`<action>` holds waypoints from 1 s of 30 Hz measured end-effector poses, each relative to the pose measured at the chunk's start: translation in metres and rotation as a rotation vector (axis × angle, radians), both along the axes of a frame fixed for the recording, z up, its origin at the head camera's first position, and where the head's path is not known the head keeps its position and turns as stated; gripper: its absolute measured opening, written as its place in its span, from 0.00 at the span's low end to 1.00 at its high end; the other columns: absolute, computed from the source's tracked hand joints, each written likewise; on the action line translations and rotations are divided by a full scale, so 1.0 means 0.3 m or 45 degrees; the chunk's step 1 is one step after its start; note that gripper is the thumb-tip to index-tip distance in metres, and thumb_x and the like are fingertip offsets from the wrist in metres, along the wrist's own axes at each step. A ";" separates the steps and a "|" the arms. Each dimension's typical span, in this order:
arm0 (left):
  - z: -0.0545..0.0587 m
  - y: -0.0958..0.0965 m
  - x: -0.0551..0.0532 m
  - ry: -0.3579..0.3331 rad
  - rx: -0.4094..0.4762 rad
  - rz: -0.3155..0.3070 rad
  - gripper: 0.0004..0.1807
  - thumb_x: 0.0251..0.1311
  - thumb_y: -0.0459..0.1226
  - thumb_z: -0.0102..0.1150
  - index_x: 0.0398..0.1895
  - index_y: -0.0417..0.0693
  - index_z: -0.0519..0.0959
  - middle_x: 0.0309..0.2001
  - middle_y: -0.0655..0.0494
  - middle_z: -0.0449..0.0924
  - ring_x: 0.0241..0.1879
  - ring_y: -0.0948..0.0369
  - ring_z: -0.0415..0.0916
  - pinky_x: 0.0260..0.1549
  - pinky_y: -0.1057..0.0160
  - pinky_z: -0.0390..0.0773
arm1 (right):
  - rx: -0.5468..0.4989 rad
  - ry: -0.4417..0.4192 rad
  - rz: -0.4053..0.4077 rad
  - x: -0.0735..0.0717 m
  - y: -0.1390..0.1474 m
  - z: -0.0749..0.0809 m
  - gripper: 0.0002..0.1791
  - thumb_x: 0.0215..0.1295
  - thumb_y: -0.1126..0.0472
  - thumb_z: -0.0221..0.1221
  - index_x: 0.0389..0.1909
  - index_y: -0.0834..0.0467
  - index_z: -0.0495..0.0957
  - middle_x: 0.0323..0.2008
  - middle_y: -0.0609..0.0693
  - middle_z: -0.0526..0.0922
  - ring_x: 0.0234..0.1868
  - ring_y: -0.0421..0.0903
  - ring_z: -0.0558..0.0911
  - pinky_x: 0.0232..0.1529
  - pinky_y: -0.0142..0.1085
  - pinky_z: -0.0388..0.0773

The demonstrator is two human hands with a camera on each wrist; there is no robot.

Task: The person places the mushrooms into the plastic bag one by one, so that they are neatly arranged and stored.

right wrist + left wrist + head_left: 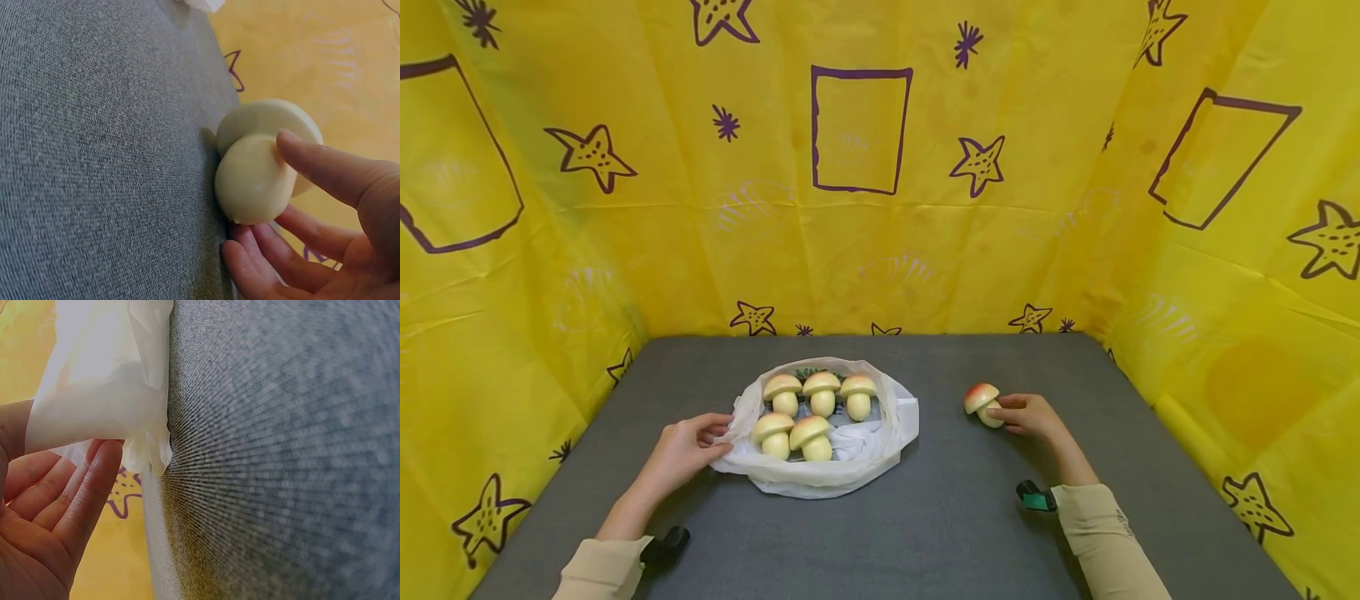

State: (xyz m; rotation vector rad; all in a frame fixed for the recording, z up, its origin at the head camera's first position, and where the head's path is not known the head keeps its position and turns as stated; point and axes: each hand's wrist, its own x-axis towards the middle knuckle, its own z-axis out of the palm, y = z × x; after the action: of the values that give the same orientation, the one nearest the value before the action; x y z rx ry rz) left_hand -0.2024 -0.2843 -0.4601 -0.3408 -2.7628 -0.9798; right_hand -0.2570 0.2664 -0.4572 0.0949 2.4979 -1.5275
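Observation:
On the left of the table, a white plastic bag [820, 481] lies with its mouth spread wide. Several toy mushrooms [817, 405] with pale stems and cream-to-red caps are inside it. My left hand [681, 450] pinches the bag's left edge; in the left wrist view the white film [106, 394] passes between thumb and fingers. Off to the right of the bag, my right hand [1033, 414] holds another toy mushroom [981, 398] by its stem. The right wrist view shows the thumb on the stem [250, 184] and fingers underneath, close to the table surface.
The dark grey table [887, 550] is enclosed at the back and sides by yellow curtains [865, 250] with purple drawings. Crumpled white film [856, 440] lies in the bag's right part. A black strap device [664, 548] is on the left wrist, another [1036, 497] on the right.

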 end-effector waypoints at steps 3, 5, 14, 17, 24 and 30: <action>0.000 0.000 0.001 0.004 0.003 -0.003 0.20 0.48 0.34 0.70 0.47 0.42 0.81 0.37 0.51 0.84 0.33 0.60 0.80 0.31 0.69 0.79 | 0.015 -0.004 0.000 -0.003 -0.007 0.002 0.34 0.58 0.57 0.65 0.59 0.74 0.68 0.57 0.71 0.73 0.44 0.46 0.82 0.45 0.42 0.81; 0.000 0.000 0.000 0.006 0.001 -0.002 0.20 0.48 0.34 0.70 0.47 0.42 0.81 0.37 0.51 0.85 0.32 0.60 0.80 0.31 0.69 0.79 | 0.026 -0.006 0.007 -0.005 -0.012 0.002 0.34 0.58 0.58 0.65 0.59 0.74 0.67 0.57 0.71 0.73 0.44 0.47 0.82 0.46 0.42 0.81; 0.002 -0.002 0.000 0.005 -0.001 -0.005 0.20 0.48 0.34 0.70 0.47 0.42 0.81 0.37 0.51 0.85 0.32 0.61 0.80 0.32 0.69 0.79 | 0.050 -0.008 0.008 -0.004 -0.028 0.002 0.34 0.56 0.60 0.66 0.59 0.75 0.67 0.55 0.71 0.75 0.43 0.47 0.82 0.45 0.43 0.81; 0.003 -0.003 0.001 0.004 0.001 -0.004 0.20 0.48 0.34 0.70 0.47 0.42 0.81 0.37 0.51 0.85 0.32 0.62 0.80 0.32 0.69 0.79 | 0.054 -0.010 0.011 -0.004 -0.030 0.000 0.34 0.56 0.60 0.66 0.59 0.75 0.67 0.55 0.70 0.75 0.43 0.47 0.82 0.45 0.43 0.81; 0.003 -0.004 0.002 -0.005 0.005 -0.002 0.20 0.48 0.34 0.70 0.47 0.42 0.81 0.37 0.51 0.85 0.33 0.60 0.80 0.32 0.69 0.79 | 0.056 -0.022 0.003 -0.006 -0.033 -0.007 0.34 0.56 0.60 0.66 0.59 0.75 0.67 0.56 0.71 0.74 0.43 0.47 0.82 0.45 0.42 0.81; 0.000 -0.007 0.001 0.001 0.009 0.000 0.20 0.48 0.35 0.70 0.48 0.43 0.81 0.37 0.52 0.85 0.33 0.60 0.80 0.32 0.69 0.79 | 0.043 -0.020 -0.014 -0.009 -0.034 -0.012 0.35 0.56 0.59 0.66 0.59 0.74 0.67 0.57 0.71 0.73 0.46 0.49 0.82 0.46 0.42 0.80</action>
State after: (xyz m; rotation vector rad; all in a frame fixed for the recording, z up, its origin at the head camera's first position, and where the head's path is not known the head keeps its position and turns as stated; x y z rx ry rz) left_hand -0.2020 -0.2863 -0.4600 -0.3401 -2.7582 -0.9886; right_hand -0.2597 0.2564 -0.4609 0.1250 2.5154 -1.4834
